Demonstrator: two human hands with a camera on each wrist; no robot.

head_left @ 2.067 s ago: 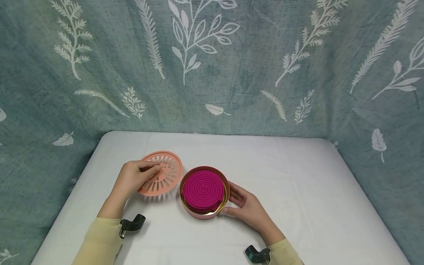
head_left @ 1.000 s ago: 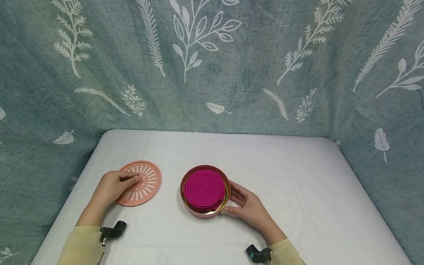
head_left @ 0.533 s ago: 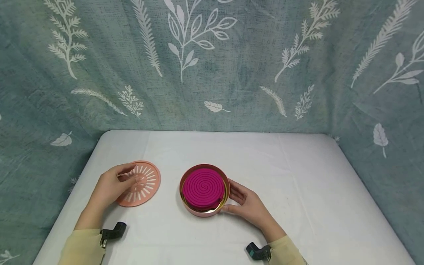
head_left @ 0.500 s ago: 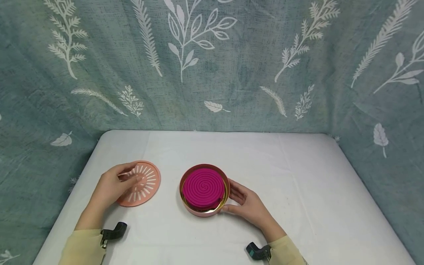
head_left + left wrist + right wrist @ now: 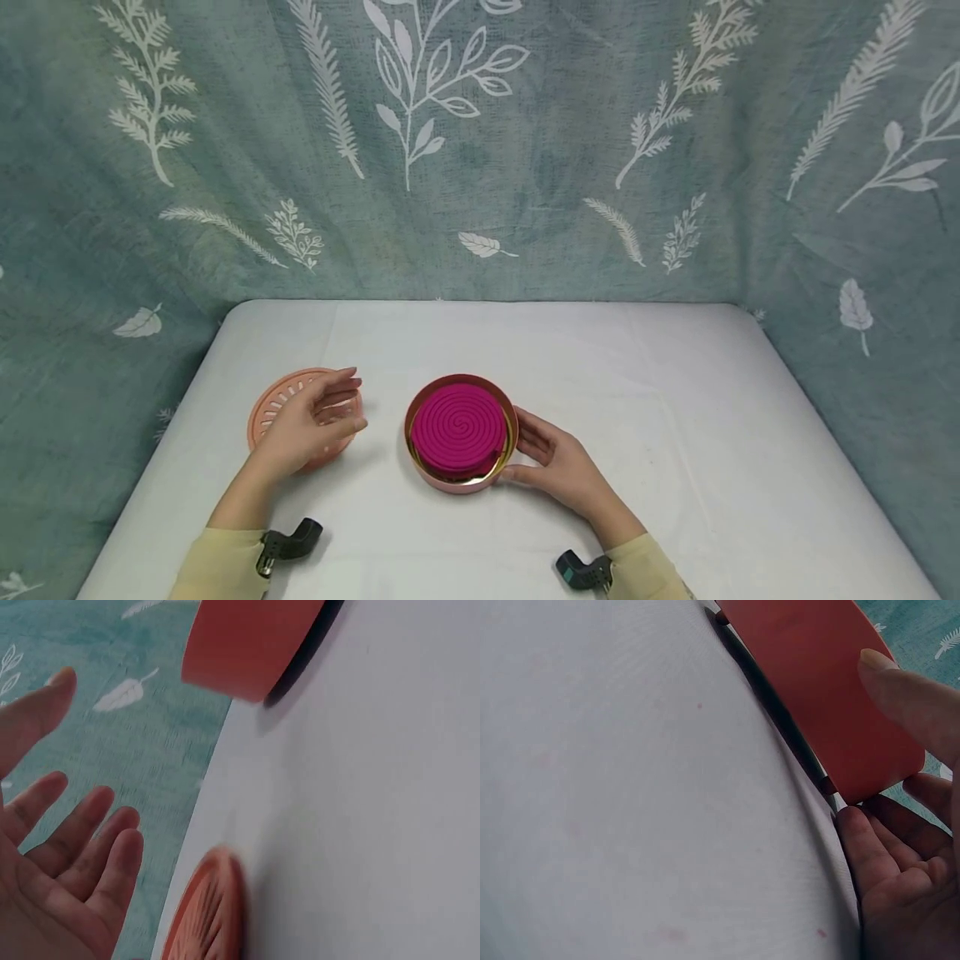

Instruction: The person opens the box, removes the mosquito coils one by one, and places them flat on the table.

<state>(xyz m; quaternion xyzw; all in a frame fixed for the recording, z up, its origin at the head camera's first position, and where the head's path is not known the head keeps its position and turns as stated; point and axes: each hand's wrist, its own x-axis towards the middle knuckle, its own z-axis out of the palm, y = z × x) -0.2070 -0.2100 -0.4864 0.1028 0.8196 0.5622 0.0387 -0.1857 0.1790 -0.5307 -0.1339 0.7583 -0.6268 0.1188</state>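
Note:
My left hand (image 5: 307, 425) is above a round salmon-coloured slotted lid (image 5: 273, 404), its fingers spread and holding nothing. The left wrist view shows the lid (image 5: 206, 915) apart from the fingers. At the middle of the table is a round, shallow mosquito coil holder (image 5: 461, 486) with a gold inside and salmon outer wall. A magenta spiral mosquito coil (image 5: 459, 427) lies in it. My right hand (image 5: 555, 462) grips the holder's right side. In the right wrist view the thumb lies on the outer wall (image 5: 817, 690) and the fingers are at its lower edge.
A white cloth covers the table (image 5: 675, 433). A green curtain (image 5: 555, 150) with white leaf prints hangs behind it and along both sides. Black wrist cameras are strapped at the left sleeve (image 5: 225, 567) and the right sleeve (image 5: 645, 571).
My left hand carried the lid left from beside the holder, set it on the table and let go. That hand has since moved back rightward. My right hand has stayed on the holder.

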